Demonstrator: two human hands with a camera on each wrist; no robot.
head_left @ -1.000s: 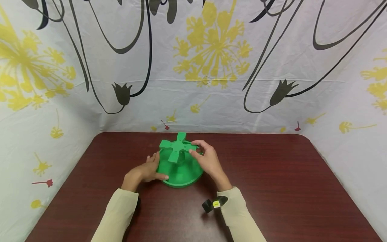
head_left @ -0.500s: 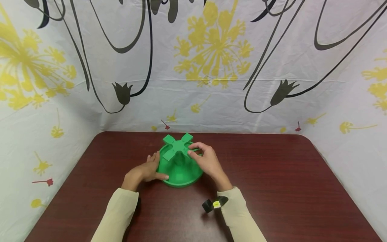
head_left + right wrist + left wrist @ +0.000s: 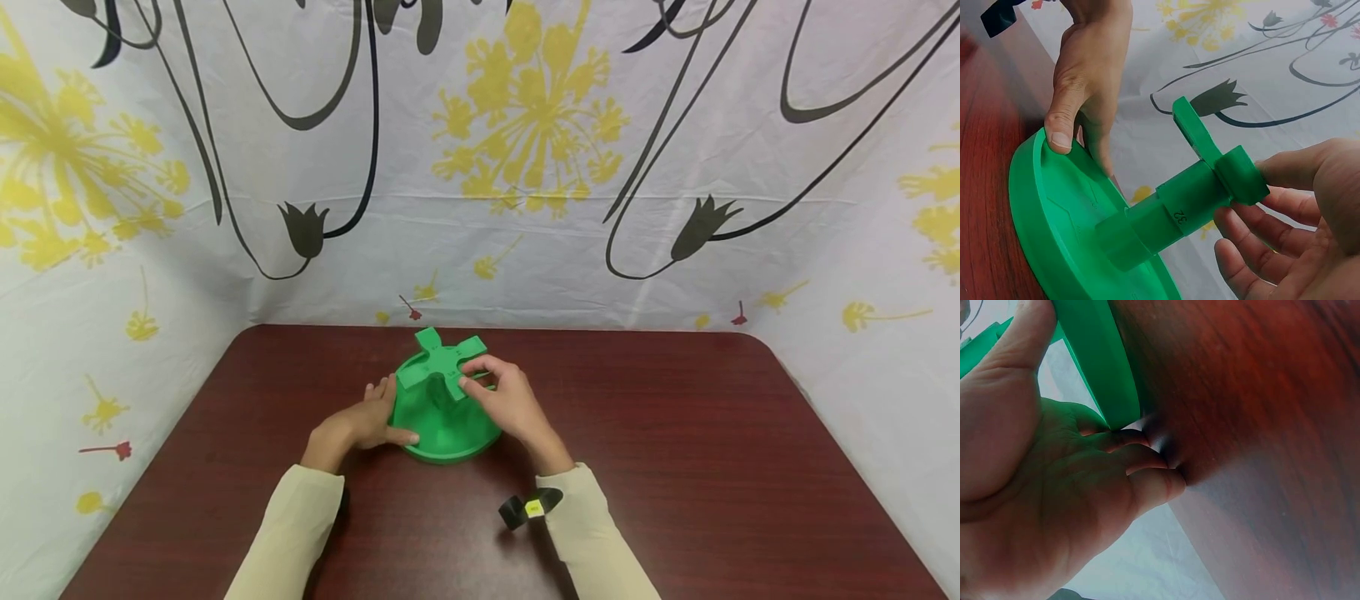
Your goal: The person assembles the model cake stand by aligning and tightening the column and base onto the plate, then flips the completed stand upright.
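A green round dish-like base (image 3: 446, 442) sits on the table, with a column (image 3: 1141, 230) marked 32 rising from its middle. On top of the column is a green cross-shaped handle (image 3: 439, 360). My left hand (image 3: 364, 423) holds the base's left side, the thumb over the rim and the other fingers outside, their tips down at the tabletop in the left wrist view. One arm of the handle is between the thumb and fingers of my right hand (image 3: 512, 402), which pinches it; the right wrist view shows the thumb touching its end.
The dark red-brown table (image 3: 675, 450) stretches around the base, its back edge close behind. A white patterned cloth (image 3: 525, 275) hangs behind and at both sides. A black wrist-worn device (image 3: 529, 507) is at the right sleeve, low over the table.
The cross-shaped handle has turned clockwise as seen from above, and my right hand has shifted slightly left with it. My left hand and the base have stayed in place.
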